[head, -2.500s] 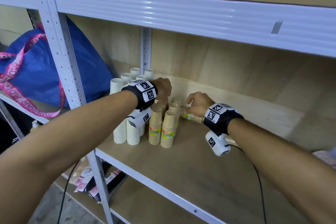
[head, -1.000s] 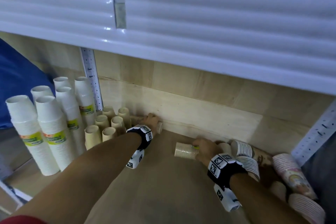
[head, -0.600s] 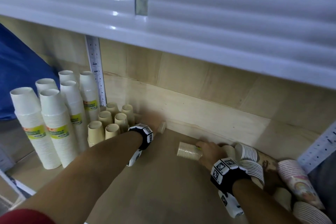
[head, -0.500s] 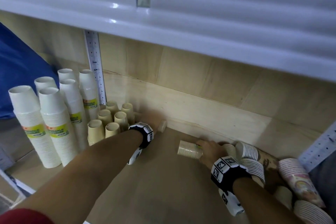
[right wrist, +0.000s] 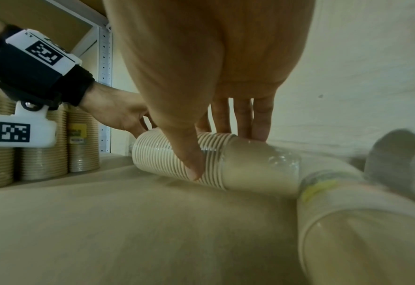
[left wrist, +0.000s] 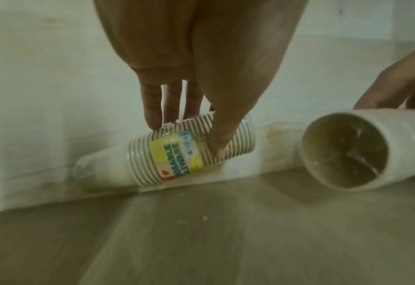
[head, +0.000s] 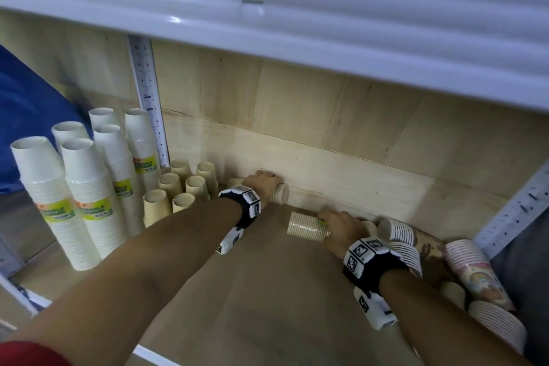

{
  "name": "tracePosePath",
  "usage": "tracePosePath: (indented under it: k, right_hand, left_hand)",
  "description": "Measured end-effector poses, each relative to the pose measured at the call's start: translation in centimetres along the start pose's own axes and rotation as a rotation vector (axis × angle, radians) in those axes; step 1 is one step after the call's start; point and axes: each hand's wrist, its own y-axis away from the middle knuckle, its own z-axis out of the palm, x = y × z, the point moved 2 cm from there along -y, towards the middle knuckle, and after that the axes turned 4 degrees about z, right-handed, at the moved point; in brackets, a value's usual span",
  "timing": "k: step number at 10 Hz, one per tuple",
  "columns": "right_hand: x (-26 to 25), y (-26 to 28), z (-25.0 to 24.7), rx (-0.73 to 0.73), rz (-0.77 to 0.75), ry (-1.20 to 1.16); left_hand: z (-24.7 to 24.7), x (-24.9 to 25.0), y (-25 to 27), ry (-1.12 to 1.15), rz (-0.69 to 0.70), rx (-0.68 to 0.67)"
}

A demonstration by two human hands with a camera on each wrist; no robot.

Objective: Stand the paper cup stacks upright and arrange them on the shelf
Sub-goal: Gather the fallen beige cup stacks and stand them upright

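Left hand point(head: 261, 183) grasps a lying cup stack point(left wrist: 189, 148) against the shelf point(head: 267, 291) wall; right hand point(head: 341, 227) grasps another lying stack point(head: 306, 226) beside it.

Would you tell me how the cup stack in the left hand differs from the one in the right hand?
The left hand's stack lies against the back wall; the right hand's stack lies nearer the front. In the left wrist view the left hand's stack shows its yellow label, whereas the right hand's stack shows its open mouth. Both are beige, ribbed, plastic-wrapped, lying down and pinched from above.
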Motion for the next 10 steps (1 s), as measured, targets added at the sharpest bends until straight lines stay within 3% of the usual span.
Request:
tracePosePath:
  k: [3, 5, 7, 10]
  right_hand:
    - [-1.0, 2.5, -1.8, -0.019, 0.011, 0.119]
    - [-1.7, 5.3, 1.5, -0.101, 0.009, 0.071]
    - [-3.1, 8.2, 2.8, -0.224, 0.105, 0.102]
    - [-3.2, 10.2, 3.8, -0.165, 0.017, -0.022]
  left_hand:
    - [-3.0, 4.1, 2.4, -0.028, 0.053, -0.006]
    - [-3.2, 5.9, 5.3, -0.031, 0.150, -0.121]
    - [-1.5, 8.0, 8.3, -0.085, 0.205, -0.221]
    - [0.3, 10.3, 10.1, -0.076, 0.227, -0.282]
